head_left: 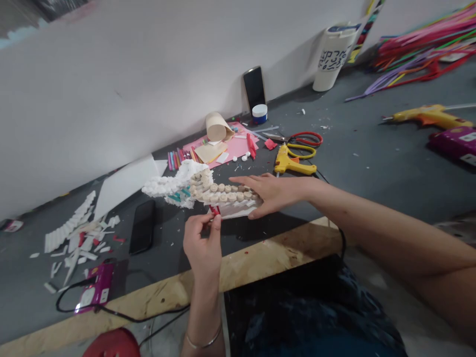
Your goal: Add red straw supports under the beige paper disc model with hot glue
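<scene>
Head view, left hand (203,245) pinching red paper (214,210) perhaps, right hand (277,193) open on model (211,194)

The paper model (219,193) shows white fluff, beige discs, teal strips.

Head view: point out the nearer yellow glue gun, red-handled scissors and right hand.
Nearer yellow glue gun (293,166), head view, on its body.
Red-handled scissors (310,132), head view, on a handle loop.
Right hand (275,194), head view, on its back.

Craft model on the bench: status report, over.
Left hand pinching red piece under model. Right hand flat on beige-disc craft model. Black phone alongside, not in the way.
</scene>
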`<state>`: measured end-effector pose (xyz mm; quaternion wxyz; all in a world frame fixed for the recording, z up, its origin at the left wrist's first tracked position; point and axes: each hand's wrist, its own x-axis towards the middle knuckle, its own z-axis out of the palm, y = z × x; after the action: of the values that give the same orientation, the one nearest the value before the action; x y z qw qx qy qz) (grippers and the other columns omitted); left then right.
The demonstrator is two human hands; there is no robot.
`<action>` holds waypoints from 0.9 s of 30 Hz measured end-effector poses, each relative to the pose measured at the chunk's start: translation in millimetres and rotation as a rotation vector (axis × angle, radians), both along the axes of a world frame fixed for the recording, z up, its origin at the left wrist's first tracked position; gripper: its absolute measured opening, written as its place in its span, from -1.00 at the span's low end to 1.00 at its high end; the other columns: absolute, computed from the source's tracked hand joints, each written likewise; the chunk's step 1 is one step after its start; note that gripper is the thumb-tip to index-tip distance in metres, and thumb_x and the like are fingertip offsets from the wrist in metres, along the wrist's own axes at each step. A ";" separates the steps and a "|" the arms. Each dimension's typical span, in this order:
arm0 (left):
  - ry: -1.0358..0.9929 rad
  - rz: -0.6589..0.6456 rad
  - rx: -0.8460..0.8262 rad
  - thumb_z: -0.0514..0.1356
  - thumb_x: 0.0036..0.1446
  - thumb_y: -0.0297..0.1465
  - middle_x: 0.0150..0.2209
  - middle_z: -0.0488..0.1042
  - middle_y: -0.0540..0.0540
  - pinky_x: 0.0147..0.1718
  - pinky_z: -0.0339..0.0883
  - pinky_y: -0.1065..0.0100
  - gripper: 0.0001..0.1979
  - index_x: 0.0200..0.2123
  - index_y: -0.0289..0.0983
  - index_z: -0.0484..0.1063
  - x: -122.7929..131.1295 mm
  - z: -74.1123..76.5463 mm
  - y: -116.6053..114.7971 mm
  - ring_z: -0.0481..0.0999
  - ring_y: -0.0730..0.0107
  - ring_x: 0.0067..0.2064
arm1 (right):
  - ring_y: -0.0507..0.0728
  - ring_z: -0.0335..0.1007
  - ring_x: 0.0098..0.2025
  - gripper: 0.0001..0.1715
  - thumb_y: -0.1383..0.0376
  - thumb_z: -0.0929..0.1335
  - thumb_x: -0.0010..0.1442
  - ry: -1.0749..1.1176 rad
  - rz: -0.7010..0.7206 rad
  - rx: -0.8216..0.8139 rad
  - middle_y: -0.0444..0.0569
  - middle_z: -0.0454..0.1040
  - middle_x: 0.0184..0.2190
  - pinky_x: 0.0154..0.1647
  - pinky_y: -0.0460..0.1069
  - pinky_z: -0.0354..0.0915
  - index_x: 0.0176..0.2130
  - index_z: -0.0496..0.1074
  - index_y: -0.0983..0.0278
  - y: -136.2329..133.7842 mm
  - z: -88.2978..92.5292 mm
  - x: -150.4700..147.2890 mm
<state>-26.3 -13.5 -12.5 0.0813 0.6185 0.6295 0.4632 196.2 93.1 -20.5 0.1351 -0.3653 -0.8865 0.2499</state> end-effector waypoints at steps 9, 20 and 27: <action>-0.016 0.108 -0.043 0.22 0.22 -0.31 -0.36 0.52 -0.05 -0.31 0.36 0.37 -0.86 -0.33 -0.25 0.50 -18.8 -36.1 -44.4 0.48 0.38 -0.34 | 0.51 0.29 0.16 0.27 -0.08 0.48 -0.01 -0.145 -0.023 0.216 0.21 0.33 0.21 0.18 0.35 0.14 0.45 -0.11 0.17 -12.3 -24.5 0.7; -0.268 0.073 -0.021 0.23 0.24 -0.34 -0.35 0.52 -0.05 -0.31 0.37 0.40 -0.90 -0.32 -0.24 0.46 -1.6 -60.6 -33.8 0.50 0.43 -0.32 | 0.57 0.26 0.18 0.45 -0.51 0.30 -0.23 -0.183 -0.155 0.350 0.30 0.30 0.26 0.03 0.38 0.04 0.40 0.07 0.20 11.5 -56.5 33.0; -0.305 0.196 -0.108 0.24 0.22 -0.28 -0.32 0.53 -0.05 -0.32 0.37 0.40 -0.85 -0.27 -0.25 0.47 -19.6 -57.8 -48.8 0.50 0.43 -0.33 | 0.56 0.16 0.28 0.34 -0.11 0.50 0.00 -0.180 0.000 0.166 0.38 0.22 0.28 0.21 0.42 0.05 0.45 -0.17 0.29 1.3 -37.3 14.8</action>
<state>-45.9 -62.3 -70.3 0.1632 0.4716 0.6910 0.5229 211.0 94.4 -57.8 0.0846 -0.3737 -0.9127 0.1419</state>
